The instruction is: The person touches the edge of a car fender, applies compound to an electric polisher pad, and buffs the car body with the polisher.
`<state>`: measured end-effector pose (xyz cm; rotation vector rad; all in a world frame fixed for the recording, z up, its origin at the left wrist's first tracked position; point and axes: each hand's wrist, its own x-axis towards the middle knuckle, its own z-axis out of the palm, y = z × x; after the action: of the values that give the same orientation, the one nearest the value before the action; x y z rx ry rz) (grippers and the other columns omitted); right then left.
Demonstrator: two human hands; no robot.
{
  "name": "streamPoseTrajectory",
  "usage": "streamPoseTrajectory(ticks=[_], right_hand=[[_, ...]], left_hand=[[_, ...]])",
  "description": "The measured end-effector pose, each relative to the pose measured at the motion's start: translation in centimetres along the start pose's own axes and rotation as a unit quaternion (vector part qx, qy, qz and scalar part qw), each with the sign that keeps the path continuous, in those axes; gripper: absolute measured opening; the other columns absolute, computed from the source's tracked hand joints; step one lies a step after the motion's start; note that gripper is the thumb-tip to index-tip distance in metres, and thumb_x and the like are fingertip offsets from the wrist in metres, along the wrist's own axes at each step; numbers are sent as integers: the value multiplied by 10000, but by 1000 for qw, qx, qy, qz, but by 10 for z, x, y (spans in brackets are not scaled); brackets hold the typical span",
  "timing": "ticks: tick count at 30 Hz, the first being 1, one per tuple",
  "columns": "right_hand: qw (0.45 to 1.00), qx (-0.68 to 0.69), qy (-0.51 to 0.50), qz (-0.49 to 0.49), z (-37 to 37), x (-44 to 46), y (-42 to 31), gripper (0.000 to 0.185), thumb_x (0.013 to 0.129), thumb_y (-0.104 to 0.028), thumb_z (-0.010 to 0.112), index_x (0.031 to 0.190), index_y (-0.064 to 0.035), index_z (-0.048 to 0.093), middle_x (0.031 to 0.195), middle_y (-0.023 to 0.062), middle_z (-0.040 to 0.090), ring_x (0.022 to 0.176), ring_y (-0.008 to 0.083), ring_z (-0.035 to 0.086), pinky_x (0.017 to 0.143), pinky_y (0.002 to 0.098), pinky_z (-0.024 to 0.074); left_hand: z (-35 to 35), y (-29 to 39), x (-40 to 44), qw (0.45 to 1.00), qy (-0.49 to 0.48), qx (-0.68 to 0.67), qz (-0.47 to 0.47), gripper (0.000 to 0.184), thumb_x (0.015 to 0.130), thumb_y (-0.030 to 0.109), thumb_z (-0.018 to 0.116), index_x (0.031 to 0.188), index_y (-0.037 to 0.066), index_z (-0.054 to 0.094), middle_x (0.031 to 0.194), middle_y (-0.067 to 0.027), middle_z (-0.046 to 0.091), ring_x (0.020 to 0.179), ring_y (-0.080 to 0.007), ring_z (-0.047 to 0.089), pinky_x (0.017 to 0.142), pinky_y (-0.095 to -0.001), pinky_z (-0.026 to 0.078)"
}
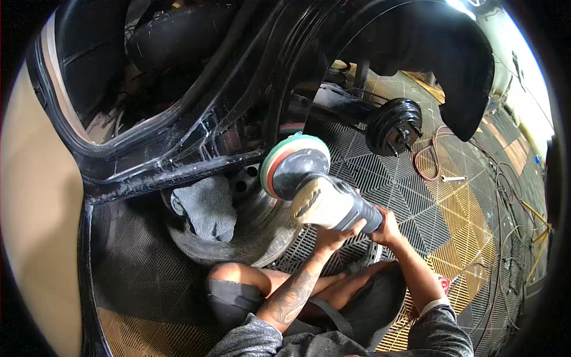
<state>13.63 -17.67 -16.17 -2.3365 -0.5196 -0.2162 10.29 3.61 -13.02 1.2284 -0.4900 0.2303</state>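
A polisher (324,205) with a light-coloured head and dark handle is held in both hands. My left hand (342,233) is closed around the body just behind the head. My right hand (386,227) wraps the rear of the handle. The round buffing pad (297,156), layered in green, cream and red, faces the lower black car body (247,128), close behind the door opening. Whether the pad touches the panel I cannot tell. White residue streaks the sill (172,172).
A grey towel (205,205) lies on a wheel (262,244) beneath the sill. The bare brake drum hub (395,128) sticks out at the right. Hoses (428,157) run over the grated floor (398,190). A beige door (38,196) stands at the left.
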Motion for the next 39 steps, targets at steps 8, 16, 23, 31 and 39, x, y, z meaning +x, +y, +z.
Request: streamPoseTrajectory(ticks=[8, 16, 23, 31, 39], right_hand=[[1000, 0, -22, 8, 4, 3, -14, 397, 598, -111, 739, 965, 7, 646, 918, 204, 677, 891, 395, 677, 820, 412, 544], [999, 32, -28, 28, 1, -1, -16, 397, 607, -111, 741, 976, 12, 661, 900, 197, 679, 882, 395, 680, 819, 414, 549], [999, 35, 10, 0, 6, 2, -10, 387, 619, -140, 733, 963, 17, 652, 894, 216, 683, 821, 369, 682, 772, 390, 544], [999, 45, -10, 2, 7, -1, -8, 401, 604, -134, 752, 965, 5, 646, 861, 205, 684, 814, 352, 695, 762, 396, 544], [998, 36, -22, 46, 3, 2, -18, 349, 611, -89, 729, 937, 4, 646, 897, 210, 680, 886, 421, 669, 827, 436, 542]], left_hand=[[-8, -7, -3, 999, 34, -4, 7, 825, 774, 112, 831, 1473, 37, 399, 1404, -123, 569, 1284, -208, 534, 1108, -366, 446], [-5, -9, -6, 998, 46, -15, -28, 780, 745, 84, 843, 1428, 42, 468, 1353, -109, 590, 1251, -199, 554, 1069, -367, 484], [-5, -8, 0, 999, 35, -3, -7, 751, 748, 47, 835, 1411, 33, 484, 1382, -107, 582, 1228, -193, 561, 1035, -355, 509], [-5, -12, -3, 999, 45, 3, 7, 734, 769, 52, 816, 1424, 49, 485, 1370, -85, 587, 1213, -173, 553, 1043, -355, 495], [-10, -16, -3, 999, 26, 21, -7, 755, 772, 58, 821, 1435, 31, 463, 1393, -105, 570, 1242, -180, 541, 1077, -361, 470]])
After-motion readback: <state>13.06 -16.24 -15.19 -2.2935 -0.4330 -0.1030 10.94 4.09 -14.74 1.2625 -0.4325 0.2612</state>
